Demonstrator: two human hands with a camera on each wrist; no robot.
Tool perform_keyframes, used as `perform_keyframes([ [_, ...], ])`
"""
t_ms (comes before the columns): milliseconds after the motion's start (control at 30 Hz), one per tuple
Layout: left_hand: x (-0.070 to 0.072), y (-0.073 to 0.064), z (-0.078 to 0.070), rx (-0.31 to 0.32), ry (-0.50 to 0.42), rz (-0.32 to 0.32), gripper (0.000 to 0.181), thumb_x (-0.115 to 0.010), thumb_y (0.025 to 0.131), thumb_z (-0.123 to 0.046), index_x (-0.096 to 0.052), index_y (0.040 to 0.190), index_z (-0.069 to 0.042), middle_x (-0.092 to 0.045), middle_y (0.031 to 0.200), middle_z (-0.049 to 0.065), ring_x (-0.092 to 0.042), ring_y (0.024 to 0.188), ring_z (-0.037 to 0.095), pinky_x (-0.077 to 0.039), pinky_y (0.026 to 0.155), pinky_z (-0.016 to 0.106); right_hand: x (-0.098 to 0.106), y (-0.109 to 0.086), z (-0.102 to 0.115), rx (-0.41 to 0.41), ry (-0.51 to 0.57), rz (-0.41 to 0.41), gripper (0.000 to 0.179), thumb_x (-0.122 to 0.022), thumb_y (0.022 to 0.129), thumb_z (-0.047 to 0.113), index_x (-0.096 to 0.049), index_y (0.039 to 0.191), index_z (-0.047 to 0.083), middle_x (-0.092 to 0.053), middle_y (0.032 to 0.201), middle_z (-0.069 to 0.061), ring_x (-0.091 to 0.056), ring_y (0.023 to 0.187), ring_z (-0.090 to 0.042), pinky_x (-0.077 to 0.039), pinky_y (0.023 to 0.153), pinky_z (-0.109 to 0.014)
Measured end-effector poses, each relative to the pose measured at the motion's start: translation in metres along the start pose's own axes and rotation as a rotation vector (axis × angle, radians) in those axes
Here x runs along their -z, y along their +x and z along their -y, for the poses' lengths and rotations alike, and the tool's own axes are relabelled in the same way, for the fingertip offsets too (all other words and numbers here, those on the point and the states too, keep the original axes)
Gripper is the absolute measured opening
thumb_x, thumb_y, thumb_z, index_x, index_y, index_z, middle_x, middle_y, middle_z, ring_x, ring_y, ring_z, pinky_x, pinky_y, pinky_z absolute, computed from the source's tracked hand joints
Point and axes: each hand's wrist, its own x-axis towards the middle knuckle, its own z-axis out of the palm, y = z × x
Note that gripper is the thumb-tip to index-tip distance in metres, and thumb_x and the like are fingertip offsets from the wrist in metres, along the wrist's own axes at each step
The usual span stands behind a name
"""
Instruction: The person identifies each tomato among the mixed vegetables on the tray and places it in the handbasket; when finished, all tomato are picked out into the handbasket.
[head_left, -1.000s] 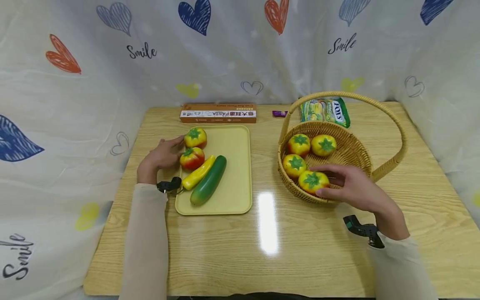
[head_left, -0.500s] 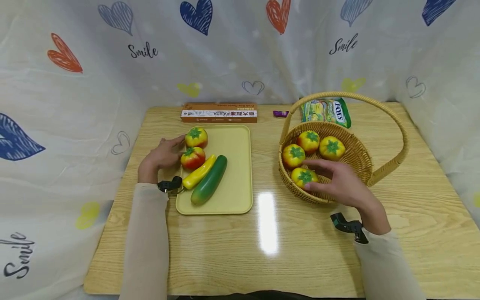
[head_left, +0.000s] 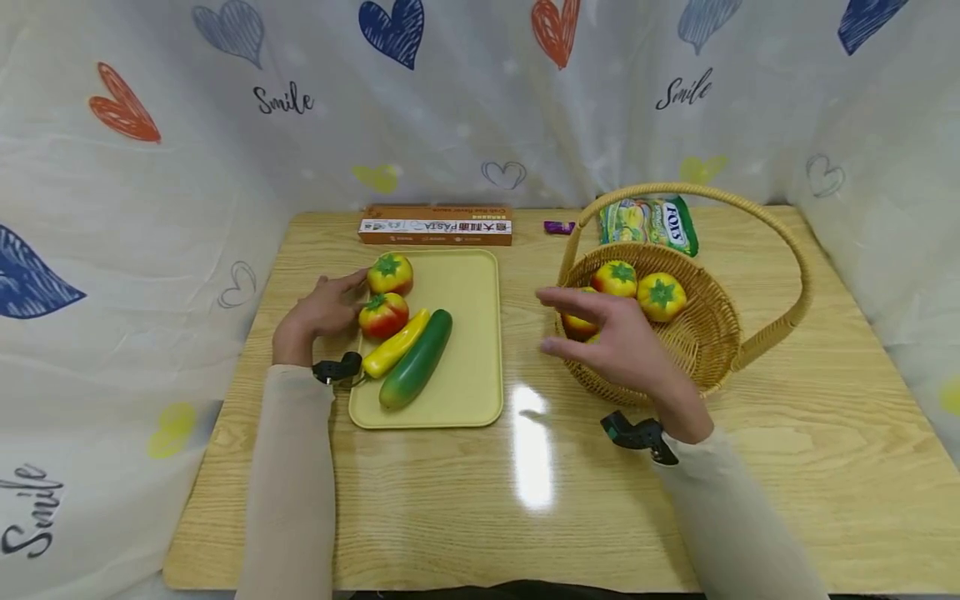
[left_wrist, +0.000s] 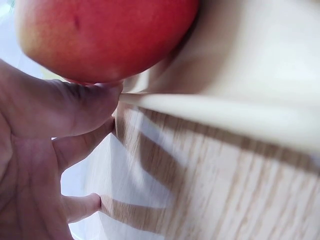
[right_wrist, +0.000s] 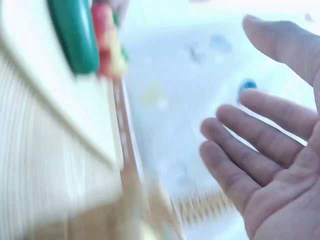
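Observation:
My left hand (head_left: 324,310) rests at the left rim of the yellow tray (head_left: 476,350), fingers spread on the table. In the left wrist view its thumb (left_wrist: 95,107) lies at the rim, right under a red-yellow toy tomato (left_wrist: 110,35). A second toy tomato (head_left: 390,273), a yellow chili pepper (head_left: 396,344) and a green cucumber (head_left: 417,360) lie on the tray. My right hand (head_left: 615,337) hangs over the left side of the wicker basket (head_left: 708,367), fingers straight, thumb apart, holding nothing. It partly hides the toy tomatoes (head_left: 662,297) inside.
A pasta box (head_left: 435,226) lies behind the tray. A small purple packet (head_left: 558,227) and a green Fox's candy bag (head_left: 648,223) are at the back. The basket's tall handle (head_left: 795,308) arches over it. A printed curtain (head_left: 465,108) closes the back and sides.
My right hand has let go of a toy tomato at the basket's front left and moved left, out over the rim. The tomatoes in the basket have shifted. The left hand stays put.

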Motion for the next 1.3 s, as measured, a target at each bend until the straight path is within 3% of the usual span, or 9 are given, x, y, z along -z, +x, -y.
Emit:
perform_keyframes([
  [200,0.001,-0.002,-0.002,0.005,-0.014,-0.003,0.073,-0.056,0.111,-0.029,-0.024,0.176,-0.018,-0.025,0.179,0.023,0.005,0.164,0.062,-0.003,0.123,0.088,-0.040,0.054,0.019,0.085,0.144,0.017,0.059,-0.088,0.096,0.022,-0.068,0.151,0.012,-0.068,0.154,-0.006,-0.065,0.142,-0.027,-0.049,0.124,-0.043],
  [333,0.002,-0.003,-0.004,0.000,-0.028,-0.003,0.073,-0.056,0.111,-0.027,-0.025,0.176,-0.017,-0.025,0.180,0.023,0.006,0.165,0.060,-0.002,0.126,0.084,-0.063,0.094,0.023,0.153,0.183,0.019,0.058,-0.086,0.097,0.021,-0.067,0.151,0.010,-0.069,0.153,-0.008,-0.066,0.141,-0.024,-0.049,0.123,-0.035],
  [567,0.001,-0.001,-0.003,-0.003,-0.017,0.001,0.073,-0.056,0.111,-0.027,-0.025,0.176,-0.016,-0.025,0.179,0.023,0.002,0.166,0.057,0.000,0.128,0.082,-0.098,0.158,0.020,0.157,0.121,0.075,0.062,-0.087,0.097,0.031,-0.066,0.153,0.011,-0.067,0.155,-0.005,-0.064,0.143,-0.022,-0.050,0.120,-0.028],
  [733,0.001,-0.001,-0.003,0.011,-0.033,0.007,0.072,-0.056,0.111,-0.024,-0.025,0.176,-0.018,-0.024,0.180,0.023,0.006,0.165,0.059,-0.001,0.127,0.083,-0.116,0.193,0.015,0.129,0.051,0.140,0.063,-0.086,0.098,0.033,-0.066,0.153,0.013,-0.066,0.157,-0.006,-0.062,0.146,-0.026,-0.050,0.123,-0.043],
  [833,0.000,-0.001,-0.003,0.012,-0.043,0.009,0.073,-0.057,0.111,-0.024,-0.025,0.176,-0.018,-0.024,0.180,0.023,0.007,0.165,0.059,-0.001,0.127,0.083,-0.125,0.209,0.009,0.120,0.015,0.186,0.062,-0.084,0.099,0.033,-0.065,0.154,0.013,-0.065,0.158,-0.008,-0.060,0.147,-0.031,-0.049,0.123,-0.050],
  [1033,0.001,-0.002,-0.001,0.004,-0.074,0.014,0.075,-0.060,0.108,-0.021,-0.027,0.175,-0.017,-0.024,0.180,0.024,0.008,0.165,0.059,-0.003,0.128,0.082,-0.138,0.230,-0.009,0.057,-0.039,0.295,0.063,-0.081,0.102,0.027,-0.059,0.159,0.010,-0.060,0.162,-0.011,-0.058,0.148,-0.033,-0.051,0.122,-0.046],
  [1167,0.001,-0.002,-0.003,0.004,-0.083,0.019,0.076,-0.061,0.107,-0.017,-0.028,0.175,-0.015,-0.025,0.179,0.024,0.007,0.166,0.058,-0.002,0.129,0.079,-0.143,0.233,-0.021,0.023,-0.003,0.349,0.061,-0.076,0.104,0.020,-0.056,0.160,0.007,-0.060,0.162,-0.012,-0.064,0.140,-0.028,-0.055,0.116,-0.037],
  [1300,0.002,0.000,0.000,0.008,-0.075,0.012,0.076,-0.061,0.107,-0.016,-0.028,0.175,-0.014,-0.026,0.179,0.024,0.004,0.166,0.057,-0.002,0.130,0.078,-0.148,0.231,-0.030,0.011,0.072,0.331,0.060,-0.077,0.104,0.018,-0.058,0.159,0.006,-0.062,0.159,-0.011,-0.068,0.134,-0.024,-0.058,0.111,-0.032],
])
